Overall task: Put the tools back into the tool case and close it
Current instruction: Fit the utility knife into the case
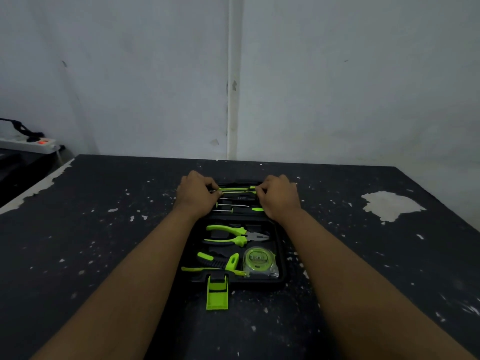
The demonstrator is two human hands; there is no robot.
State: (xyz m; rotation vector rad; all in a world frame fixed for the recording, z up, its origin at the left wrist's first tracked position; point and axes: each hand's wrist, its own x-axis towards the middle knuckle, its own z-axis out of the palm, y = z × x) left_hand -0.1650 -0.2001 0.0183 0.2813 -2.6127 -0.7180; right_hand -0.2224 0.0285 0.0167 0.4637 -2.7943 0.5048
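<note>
An open black tool case lies flat on the dark table, its green latch hanging toward me. In the near half sit green-handled pliers, a green tape measure and a hammer with a black and green handle. The far half holds several screwdrivers. My left hand and right hand both rest over the far half. Each pinches one end of a long green and black screwdriver lying across the top slot.
The dark table has chipped paint, with a large bare patch at the right. A white wall stands right behind the case. A white power strip with a lit red switch sits on a ledge at far left.
</note>
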